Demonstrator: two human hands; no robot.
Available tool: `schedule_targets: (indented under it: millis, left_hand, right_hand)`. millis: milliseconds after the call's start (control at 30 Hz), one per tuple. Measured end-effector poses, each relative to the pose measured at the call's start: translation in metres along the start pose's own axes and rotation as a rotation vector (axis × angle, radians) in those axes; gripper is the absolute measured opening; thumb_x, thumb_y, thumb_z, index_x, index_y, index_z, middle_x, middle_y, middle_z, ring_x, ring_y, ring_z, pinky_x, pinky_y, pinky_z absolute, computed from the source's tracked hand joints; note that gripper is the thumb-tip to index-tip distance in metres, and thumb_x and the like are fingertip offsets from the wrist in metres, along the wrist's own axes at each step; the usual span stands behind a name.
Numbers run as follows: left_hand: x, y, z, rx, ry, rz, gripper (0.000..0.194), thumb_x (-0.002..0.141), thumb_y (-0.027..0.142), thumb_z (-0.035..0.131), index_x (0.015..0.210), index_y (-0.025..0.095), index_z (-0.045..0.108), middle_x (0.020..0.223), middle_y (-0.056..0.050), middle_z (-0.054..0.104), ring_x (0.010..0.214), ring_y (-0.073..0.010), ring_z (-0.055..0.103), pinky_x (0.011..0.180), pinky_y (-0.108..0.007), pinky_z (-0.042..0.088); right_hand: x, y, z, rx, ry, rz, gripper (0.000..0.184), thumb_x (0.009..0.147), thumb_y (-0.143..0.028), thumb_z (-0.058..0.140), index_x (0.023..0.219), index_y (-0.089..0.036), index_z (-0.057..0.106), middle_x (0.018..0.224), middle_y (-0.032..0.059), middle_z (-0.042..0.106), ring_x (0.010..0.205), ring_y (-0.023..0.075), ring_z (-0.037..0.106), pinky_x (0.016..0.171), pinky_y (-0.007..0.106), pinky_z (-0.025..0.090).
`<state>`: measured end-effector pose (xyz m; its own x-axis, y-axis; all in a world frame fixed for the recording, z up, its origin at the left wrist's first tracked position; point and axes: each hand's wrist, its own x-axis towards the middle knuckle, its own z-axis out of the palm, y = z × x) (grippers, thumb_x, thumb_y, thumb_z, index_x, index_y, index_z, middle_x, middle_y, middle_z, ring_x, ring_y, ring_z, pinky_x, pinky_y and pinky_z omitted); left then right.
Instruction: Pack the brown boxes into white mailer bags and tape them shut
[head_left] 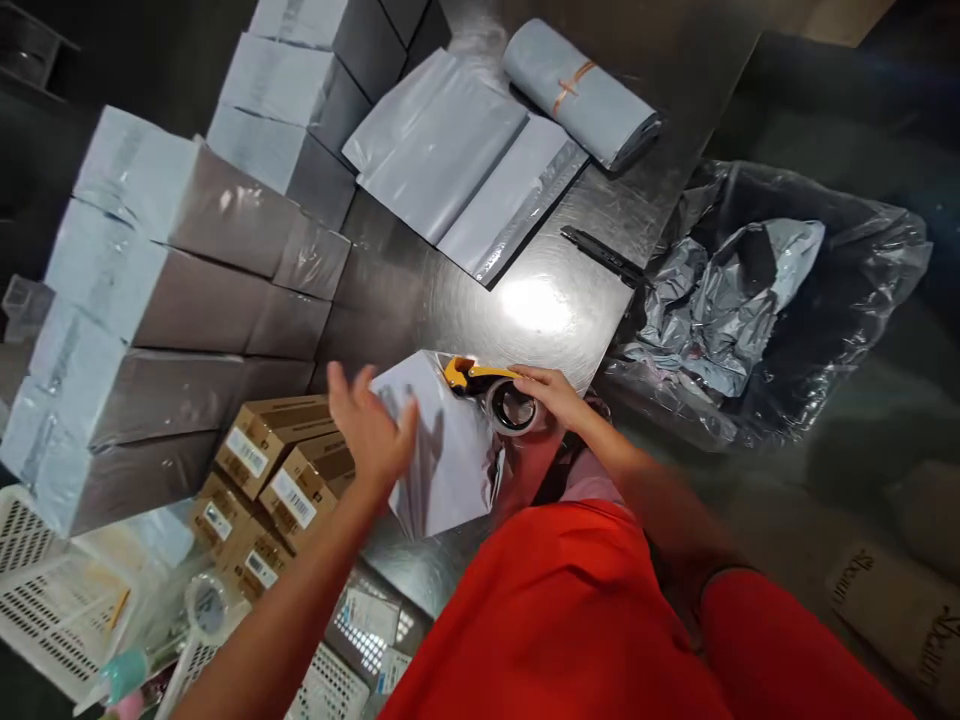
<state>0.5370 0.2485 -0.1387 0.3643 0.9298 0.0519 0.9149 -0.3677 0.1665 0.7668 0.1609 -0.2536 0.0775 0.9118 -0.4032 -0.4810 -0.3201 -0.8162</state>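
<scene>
A white wrapped parcel (450, 455) lies on the metal table directly in front of my body. My right hand (555, 393) grips a yellow and black tape dispenser (487, 372) at its near end, and the dispenser's head rests at or just over the parcel's upper edge. A roll of clear tape (513, 408) sits in the dispenser. On the parcel's left side my left hand (379, 430) is raised with its fingers spread, slightly blurred, holding nothing. Whether its thumb touches the parcel I cannot tell.
Wrapped white parcels (202, 200) stand stacked at left, beside brown labelled boxes (289, 470). Flat mailing bags (457, 140), a tied roll of bags (577, 90) and a black pen-like tool (604, 252) lie beyond. Right is a plastic-lined bin (847, 260); lower left, white baskets (52, 610).
</scene>
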Motion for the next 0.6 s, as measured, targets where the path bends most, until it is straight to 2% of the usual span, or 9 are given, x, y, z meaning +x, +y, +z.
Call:
schedule_targets:
  millis: [67, 100, 167, 200, 267, 333, 400, 500, 600]
  left_hand:
    - [-0.034, 0.017, -0.001, -0.016, -0.256, 0.849, 0.049, 0.090, 0.040, 0.051, 0.134, 0.019, 0.048, 0.143, -0.018, 0.051, 0.139, -0.0317, 0.041, 0.118, -0.056, 0.020]
    - [-0.047, 0.026, 0.002, -0.020, -0.373, 1.176, 0.041, 0.091, 0.033, 0.052, 0.130, 0.021, 0.053, 0.136, -0.015, 0.059, 0.134, -0.0286, 0.047, 0.118, -0.052, 0.024]
    - [-0.063, 0.041, 0.012, -0.009, -0.589, 1.556, 0.029, 0.088, 0.023, 0.054, 0.114, 0.020, 0.064, 0.113, -0.013, 0.070, 0.114, -0.0263, 0.060, 0.109, -0.045, 0.037]
    - [-0.065, 0.046, 0.019, 0.004, -0.677, 1.614, 0.023, 0.085, 0.022, 0.057, 0.105, 0.019, 0.068, 0.101, -0.013, 0.072, 0.102, -0.0267, 0.064, 0.100, -0.044, 0.044]
    - [-0.060, 0.050, 0.029, 0.036, -0.817, 1.558, 0.016, 0.080, 0.027, 0.061, 0.091, 0.018, 0.069, 0.085, -0.012, 0.071, 0.083, -0.0273, 0.064, 0.079, -0.044, 0.050]
    - [-0.046, 0.052, 0.036, 0.074, -0.867, 1.396, 0.018, 0.080, 0.031, 0.060, 0.086, 0.017, 0.068, 0.081, -0.012, 0.069, 0.074, -0.0261, 0.062, 0.066, -0.041, 0.048]
    - [-0.023, 0.054, 0.038, 0.114, -0.818, 1.209, 0.020, 0.083, 0.031, 0.054, 0.085, 0.017, 0.067, 0.083, -0.011, 0.068, 0.073, -0.0246, 0.061, 0.064, -0.039, 0.046]
    - [0.014, 0.065, 0.041, 0.170, -0.651, 0.920, 0.023, 0.086, 0.030, 0.046, 0.081, 0.018, 0.066, 0.090, -0.011, 0.067, 0.082, -0.0252, 0.061, 0.069, -0.038, 0.046]
    - [0.038, 0.075, 0.043, 0.228, -0.510, 0.715, 0.025, 0.086, 0.033, 0.044, 0.077, 0.019, 0.063, 0.088, -0.012, 0.064, 0.087, -0.0263, 0.060, 0.070, -0.036, 0.044]
  right_hand:
    - [0.013, -0.010, -0.001, 0.034, -0.061, 0.063, 0.049, 0.065, -0.044, 0.080, 0.106, -0.018, 0.077, 0.114, 0.0061, 0.074, 0.112, 0.0255, 0.064, 0.108, 0.044, 0.042]
    - [0.018, -0.013, 0.000, 0.043, -0.078, 0.086, 0.048, 0.064, -0.043, 0.081, 0.105, -0.018, 0.077, 0.112, 0.0060, 0.075, 0.110, 0.0249, 0.065, 0.108, 0.044, 0.042]
    - [0.022, -0.019, -0.001, 0.045, -0.100, 0.124, 0.046, 0.063, -0.041, 0.082, 0.102, -0.017, 0.078, 0.107, 0.0055, 0.076, 0.105, 0.0238, 0.066, 0.107, 0.043, 0.043]
    - [0.024, -0.022, -0.001, 0.040, -0.112, 0.135, 0.045, 0.063, -0.040, 0.082, 0.101, -0.017, 0.078, 0.105, 0.0052, 0.076, 0.102, 0.0234, 0.067, 0.106, 0.043, 0.044]
    - [0.029, -0.026, -0.001, 0.028, -0.137, 0.141, 0.041, 0.064, -0.039, 0.081, 0.099, -0.017, 0.078, 0.101, 0.0046, 0.076, 0.099, 0.0223, 0.067, 0.103, 0.041, 0.045]
    - [0.042, -0.030, 0.002, 0.014, -0.157, 0.133, 0.038, 0.067, -0.037, 0.080, 0.099, -0.018, 0.078, 0.101, 0.0036, 0.076, 0.098, 0.0209, 0.067, 0.101, 0.038, 0.046]
    - [0.065, -0.034, 0.012, -0.011, -0.188, 0.106, 0.031, 0.070, -0.034, 0.079, 0.097, -0.019, 0.079, 0.098, 0.0017, 0.076, 0.096, 0.0191, 0.066, 0.098, 0.035, 0.047]
    - [0.111, -0.041, 0.034, -0.064, -0.275, 0.054, 0.017, 0.072, -0.028, 0.077, 0.085, -0.018, 0.080, 0.085, -0.0011, 0.076, 0.088, 0.0167, 0.065, 0.089, 0.028, 0.050]
    - [0.147, -0.052, 0.043, -0.121, -0.347, 0.097, 0.011, 0.070, -0.025, 0.078, 0.078, -0.016, 0.079, 0.072, -0.0020, 0.073, 0.075, 0.0152, 0.063, 0.076, 0.025, 0.052]
